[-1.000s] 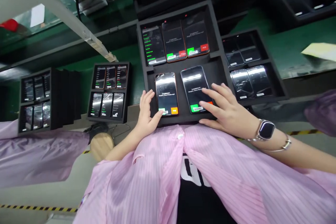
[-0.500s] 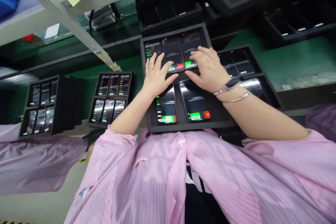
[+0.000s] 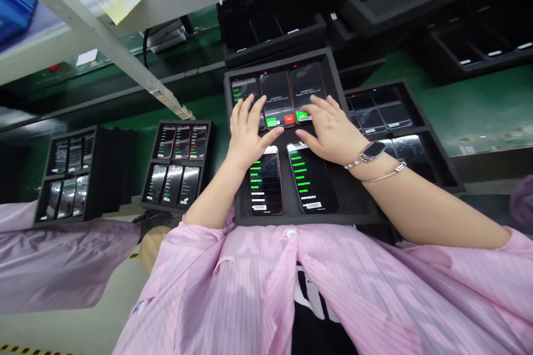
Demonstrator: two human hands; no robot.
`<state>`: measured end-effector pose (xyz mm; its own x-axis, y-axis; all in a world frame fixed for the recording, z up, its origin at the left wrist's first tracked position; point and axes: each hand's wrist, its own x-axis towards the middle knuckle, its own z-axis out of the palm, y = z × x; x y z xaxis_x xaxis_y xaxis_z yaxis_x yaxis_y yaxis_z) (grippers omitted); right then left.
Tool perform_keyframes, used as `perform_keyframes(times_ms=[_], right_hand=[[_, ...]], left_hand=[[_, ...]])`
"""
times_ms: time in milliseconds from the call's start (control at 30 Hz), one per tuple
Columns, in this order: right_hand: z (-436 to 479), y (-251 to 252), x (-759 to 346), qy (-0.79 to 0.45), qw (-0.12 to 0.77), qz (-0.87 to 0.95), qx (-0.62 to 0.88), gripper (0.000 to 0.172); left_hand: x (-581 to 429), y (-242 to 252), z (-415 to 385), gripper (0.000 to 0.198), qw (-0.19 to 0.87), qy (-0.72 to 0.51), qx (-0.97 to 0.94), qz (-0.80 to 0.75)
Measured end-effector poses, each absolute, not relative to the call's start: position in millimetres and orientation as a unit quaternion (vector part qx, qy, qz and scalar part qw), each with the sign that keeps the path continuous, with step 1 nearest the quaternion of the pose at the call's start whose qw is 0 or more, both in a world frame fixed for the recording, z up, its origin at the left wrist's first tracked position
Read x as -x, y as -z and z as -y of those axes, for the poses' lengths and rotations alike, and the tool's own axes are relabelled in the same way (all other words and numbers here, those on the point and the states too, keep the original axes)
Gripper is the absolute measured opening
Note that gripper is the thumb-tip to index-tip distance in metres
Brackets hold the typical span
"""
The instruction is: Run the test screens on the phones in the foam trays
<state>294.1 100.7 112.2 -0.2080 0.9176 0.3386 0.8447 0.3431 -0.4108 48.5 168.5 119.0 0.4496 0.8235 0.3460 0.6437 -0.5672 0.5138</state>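
Observation:
My left hand rests spread on the upper row of a black foam tray, its fingertips on the left phone and near the middle phone. My right hand hovers with spread fingers at the lower end of the right phone, holding nothing. Below my hands, the lower compartment holds two phones, both showing green text lists. The upper phones show dark screens, with my hands hiding parts of them.
Foam trays of phones stand to the left, and another stands to the right. Dark trays line the back of the green work surface. A grey metal beam crosses the upper left. My pink striped coat fills the bottom.
Both hands have moved up from the lower phones to the upper row. The lower phones' screens have changed from dark pages with coloured buttons to green text lists.

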Motion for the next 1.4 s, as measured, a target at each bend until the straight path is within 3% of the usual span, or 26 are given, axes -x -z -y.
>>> perform_keyframes(times_ms=[200, 500, 867, 1033, 1200, 1400], right_hand=[[-92.9, -123.0, -298.4, -0.03, 0.32, 0.738, 0.594, 0.061], [-95.4, -116.0, -301.5, -0.022, 0.355, 0.717, 0.6, 0.025], [-68.7, -135.3, -313.0, -0.017, 0.351, 0.67, 0.655, 0.006], [-3.9, -129.5, -314.4, -0.04, 0.376, 0.687, 0.621, 0.025], [56.0, -128.4, -302.2, -0.095, 0.347, 0.744, 0.563, 0.017], [57.6, -131.8, -290.1, -0.145, 0.213, 0.775, 0.577, 0.044]], left_hand=[[-42.7, -124.1, -164.7, 0.078, 0.156, -0.366, -0.815, -0.421], [-40.2, -125.1, -162.0, 0.045, 0.151, -0.396, -0.797, -0.43], [-14.6, -125.4, -128.4, 0.043, 0.211, -0.398, -0.769, -0.454], [22.4, -110.8, -64.4, 0.046, 0.223, -0.341, -0.81, -0.421], [48.6, -108.2, -20.4, 0.043, 0.232, -0.276, -0.847, -0.389], [41.1, -123.9, -30.0, 0.082, 0.187, -0.12, -0.885, -0.408]])
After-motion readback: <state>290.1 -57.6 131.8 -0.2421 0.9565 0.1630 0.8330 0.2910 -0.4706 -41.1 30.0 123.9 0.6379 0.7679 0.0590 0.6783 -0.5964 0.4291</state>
